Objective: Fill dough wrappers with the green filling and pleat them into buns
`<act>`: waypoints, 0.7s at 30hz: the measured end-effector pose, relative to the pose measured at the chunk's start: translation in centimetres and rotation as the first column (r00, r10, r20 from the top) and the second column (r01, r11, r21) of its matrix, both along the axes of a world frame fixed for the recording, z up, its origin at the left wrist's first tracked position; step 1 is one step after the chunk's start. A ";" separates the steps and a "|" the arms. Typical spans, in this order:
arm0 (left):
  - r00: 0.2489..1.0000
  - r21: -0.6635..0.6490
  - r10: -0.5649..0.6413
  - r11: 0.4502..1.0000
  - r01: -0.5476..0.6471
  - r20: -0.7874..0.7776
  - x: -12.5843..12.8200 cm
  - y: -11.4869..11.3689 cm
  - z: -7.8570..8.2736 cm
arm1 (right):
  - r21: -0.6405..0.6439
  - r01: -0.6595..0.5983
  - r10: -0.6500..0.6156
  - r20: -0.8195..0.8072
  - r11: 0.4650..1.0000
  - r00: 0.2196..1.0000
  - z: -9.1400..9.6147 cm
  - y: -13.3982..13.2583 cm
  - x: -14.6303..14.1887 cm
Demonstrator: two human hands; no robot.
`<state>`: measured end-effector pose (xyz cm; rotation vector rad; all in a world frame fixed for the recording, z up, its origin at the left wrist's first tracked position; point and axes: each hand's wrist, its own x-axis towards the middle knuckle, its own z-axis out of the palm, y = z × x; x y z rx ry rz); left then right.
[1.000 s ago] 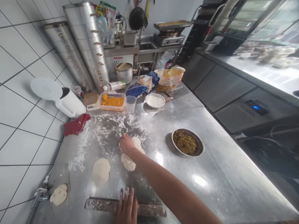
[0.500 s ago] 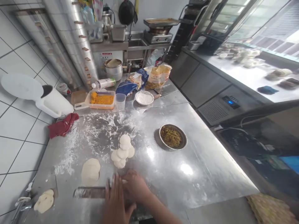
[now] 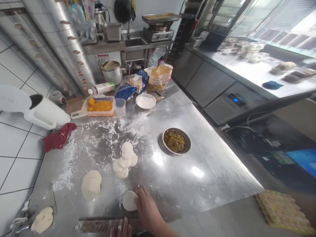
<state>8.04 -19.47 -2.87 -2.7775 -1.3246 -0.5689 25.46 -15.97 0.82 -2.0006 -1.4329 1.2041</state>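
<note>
Both hands are bare: the left hand (image 3: 120, 229) shows only fingers — slim, with pale powdery smudges near the tips — and the right hand (image 3: 146, 205) meets a forearm (image 3: 168, 229), bare where visible.

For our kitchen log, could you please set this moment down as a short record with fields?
Surface: metal table, white powder over its left part
Right hand: fingers at the right edge of a single dough round; grip unclear
Left hand: fingers over a long brown bar; partly out of frame
Other dough: overlapping cluster mid-table, overlapping rounds left of it, more pieces at lower left
Bowl: greenish-brown food inside
Further back: plastic tub of orange food
</note>
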 end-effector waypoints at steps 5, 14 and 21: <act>0.997 -0.179 0.008 0.984 -0.023 -0.083 1.9 2.5 -0.5 | 0.018 -0.015 0.014 0.024 1.000 1.000 -0.3 0.8 0.3; 0.999 -0.069 0.021 0.997 -0.022 -0.025 1.6 2.1 -0.9 | 0.000 0.037 -0.037 0.043 0.999 0.998 -0.2 0.5 0.7; 0.999 0.060 -0.031 0.998 0.029 0.028 1.5 1.3 -0.9 | -0.028 -0.004 0.005 0.044 1.000 0.999 0.9 0.0 2.1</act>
